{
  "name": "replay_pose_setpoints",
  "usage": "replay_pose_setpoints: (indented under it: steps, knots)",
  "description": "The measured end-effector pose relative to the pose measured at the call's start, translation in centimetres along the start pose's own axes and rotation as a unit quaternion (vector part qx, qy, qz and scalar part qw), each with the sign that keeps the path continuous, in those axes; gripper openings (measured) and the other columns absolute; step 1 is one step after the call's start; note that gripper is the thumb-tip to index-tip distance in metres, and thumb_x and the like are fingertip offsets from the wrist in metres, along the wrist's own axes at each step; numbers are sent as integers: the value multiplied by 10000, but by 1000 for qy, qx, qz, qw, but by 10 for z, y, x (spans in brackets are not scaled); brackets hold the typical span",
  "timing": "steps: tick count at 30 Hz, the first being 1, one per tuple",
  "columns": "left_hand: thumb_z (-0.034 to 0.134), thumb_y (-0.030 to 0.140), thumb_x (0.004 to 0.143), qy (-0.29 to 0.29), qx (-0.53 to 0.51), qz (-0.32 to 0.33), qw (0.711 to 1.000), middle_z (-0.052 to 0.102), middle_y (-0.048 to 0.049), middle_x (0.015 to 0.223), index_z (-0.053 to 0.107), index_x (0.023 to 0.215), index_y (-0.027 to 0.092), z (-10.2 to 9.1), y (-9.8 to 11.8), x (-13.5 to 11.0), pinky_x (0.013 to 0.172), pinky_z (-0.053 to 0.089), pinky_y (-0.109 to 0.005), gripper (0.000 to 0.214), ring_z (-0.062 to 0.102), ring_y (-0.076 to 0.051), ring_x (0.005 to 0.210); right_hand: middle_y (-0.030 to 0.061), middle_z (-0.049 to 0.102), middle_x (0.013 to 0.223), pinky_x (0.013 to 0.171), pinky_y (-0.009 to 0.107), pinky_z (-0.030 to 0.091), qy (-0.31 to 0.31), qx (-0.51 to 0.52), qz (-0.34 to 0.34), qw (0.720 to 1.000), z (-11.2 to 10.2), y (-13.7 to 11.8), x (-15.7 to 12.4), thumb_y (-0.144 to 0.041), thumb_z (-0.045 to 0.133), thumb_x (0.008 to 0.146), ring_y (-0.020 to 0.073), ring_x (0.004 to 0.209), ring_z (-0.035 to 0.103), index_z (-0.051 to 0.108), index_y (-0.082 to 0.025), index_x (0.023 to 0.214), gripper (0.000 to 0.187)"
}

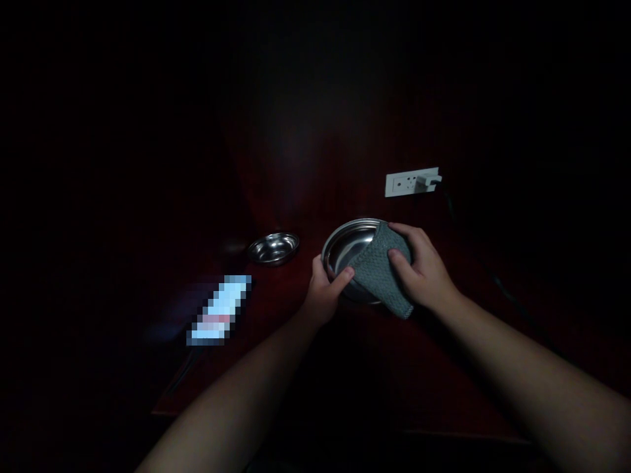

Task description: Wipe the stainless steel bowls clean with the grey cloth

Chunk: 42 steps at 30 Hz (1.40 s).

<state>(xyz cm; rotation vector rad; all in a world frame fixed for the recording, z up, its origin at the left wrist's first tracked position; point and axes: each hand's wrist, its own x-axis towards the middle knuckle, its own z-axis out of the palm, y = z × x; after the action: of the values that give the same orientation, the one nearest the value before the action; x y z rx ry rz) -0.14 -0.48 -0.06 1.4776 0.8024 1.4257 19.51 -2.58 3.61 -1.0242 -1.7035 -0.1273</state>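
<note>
A dark red worktop is dimly lit, with a white rectangular socket panel seen behind it. Over the worktop, a round, shiny metal bowl is grasped at its left side by the left hand; a grey-green textured cloth is gripped against its right side by the right hand. A smaller shiny metal dish is placed to the left.

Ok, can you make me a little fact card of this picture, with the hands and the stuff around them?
Left hand: grips the left side of the larger metal bowl
Right hand: holds a grey-green cloth against that bowl
Smaller metal bowl: on the dark red table, left of the larger one
Bright screen: far left, pixelated
White socket panel: beyond the larger bowl, plug in
Light: very dim
</note>
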Motion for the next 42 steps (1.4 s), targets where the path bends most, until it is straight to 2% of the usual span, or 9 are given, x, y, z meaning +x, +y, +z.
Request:
replay_pose_setpoints:
  steps: [5, 10, 13, 25, 42]
  knots:
    - [696, 395, 733, -9, -8, -6, 1000, 565, -103, 1216, 427, 1196, 191, 0, 4, -1, 990, 397, -424, 573, 537, -260, 1141, 114, 550, 1163, 936, 476, 426, 0, -11, 0, 1000, 0, -2, 0, -362, 531, 826, 279, 1075, 536, 488, -209, 1250, 453]
    - [802, 324, 615, -16, -16, 3, 1000, 527, -134, 1281, 349, 1235, 197, 0, 6, 0, 1010, 388, -425, 778, 518, -269, 1183, 109, 548, 1138, 890, 468, 452, -14, -2, -15, 1000, -2, -6, 2, -365, 549, 814, 278, 1043, 541, 482, -222, 1259, 472]
    - [829, 295, 574, -10, -10, 9, 1000, 519, -138, 1294, 340, 1230, 203, 1, 5, 1, 1020, 381, -433, 823, 513, -274, 1197, 107, 547, 1146, 886, 477, 452, -24, 2, -17, 1000, -2, -6, 2, -380, 545, 814, 284, 1044, 540, 478, -234, 1262, 476]
    - [734, 372, 703, -5, -11, -15, 1000, 553, -108, 1250, 404, 1210, 200, 0, 3, -1, 991, 403, -418, 629, 527, -264, 1164, 106, 555, 1141, 901, 485, 441, -11, -4, -1, 1000, 0, -3, 1, -384, 535, 823, 281, 1052, 542, 488, -233, 1243, 449]
    - [691, 354, 743, -3, -75, -13, 997, 595, -68, 1150, 477, 1143, 207, 5, 11, 1, 992, 400, -400, 477, 551, -239, 1109, 113, 562, 1142, 922, 473, 438, 3, -5, 6, 1000, 1, -1, 0, -374, 540, 824, 278, 1061, 547, 504, -209, 1227, 437]
